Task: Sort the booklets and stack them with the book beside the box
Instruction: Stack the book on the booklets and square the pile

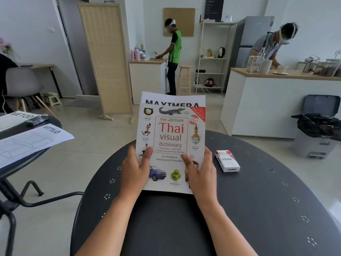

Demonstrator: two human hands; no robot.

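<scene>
I hold a white book titled "Thai visual dictionary" [170, 137] upright above the dark round table [258, 209]. Behind it, a white "MAXIMERA" booklet [173, 99] sticks out above the book's top edge. My left hand [135, 171] grips the stack's lower left edge, thumb on the cover. My right hand [201, 171] grips the lower right edge the same way. A small white and red "VESS" box [227, 160] lies on the table just right of my right hand. Two more booklets, "VITTSJÖ" [31, 143] and "METOD" [16, 120], lie on another dark table at the left.
A black object [37, 120] rests on the METOD booklet. A grey bin with a black bag [317, 126] stands at the right by a white counter [267, 104]. Two people work at counters in the back. A folding rattan screen [107, 61] stands behind.
</scene>
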